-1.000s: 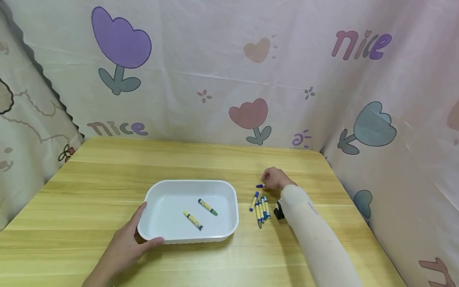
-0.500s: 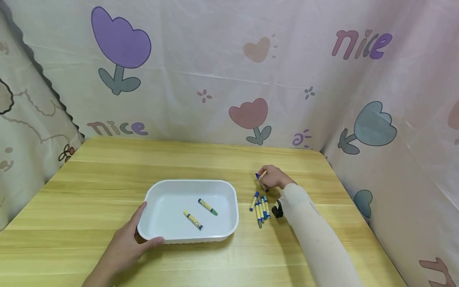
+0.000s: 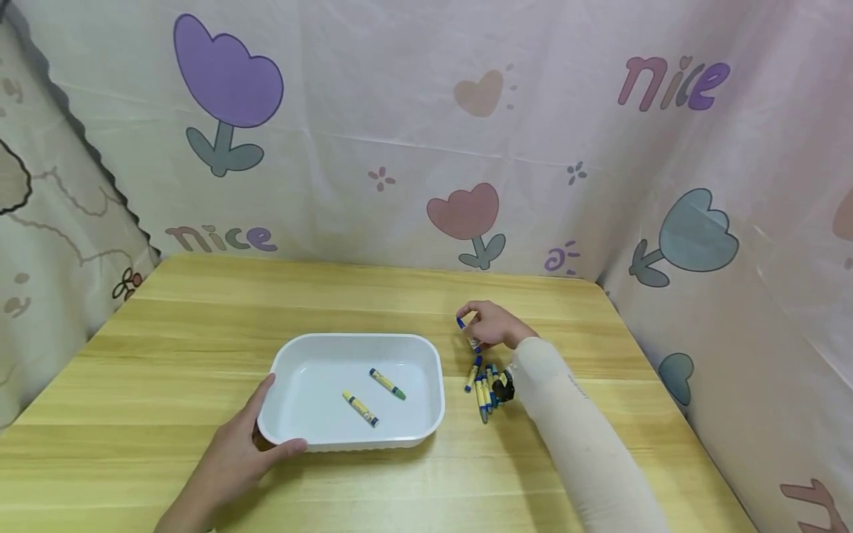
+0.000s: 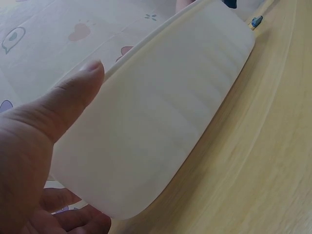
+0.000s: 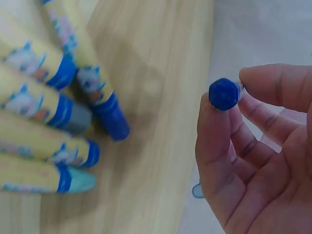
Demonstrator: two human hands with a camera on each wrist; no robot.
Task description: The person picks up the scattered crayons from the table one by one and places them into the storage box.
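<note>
Curtain (image 3: 373, 96), patterned, 12 o'clock. Crayon pile (image 3: 483, 394), on tabletop (image 3: 333, 296), 3 o'clock of tray (image 3: 306, 411); partly hidden by wrist device (image 3: 503, 386). Tray, white, holding yellow crayon (image 3: 360, 409) and green crayon (image 3: 388, 384); fingers of left hand (image 3: 236, 448) gripping at 8 o'clock. Blue crayon (image 3: 469, 335), 2 o'clock of tray, pinched in fingers of right hand (image 3: 493, 324).

Indoor tabletop workspace, type of building indeterminate: a yellow wood-grain table (image 3: 373, 296) is bordered on left, far and right sides by pale fabric curtains (image 3: 373, 89) printed with pastel tulips (image 3: 229, 85), hearts (image 3: 480, 94) and "nice" lettering (image 3: 709, 87).
</note>
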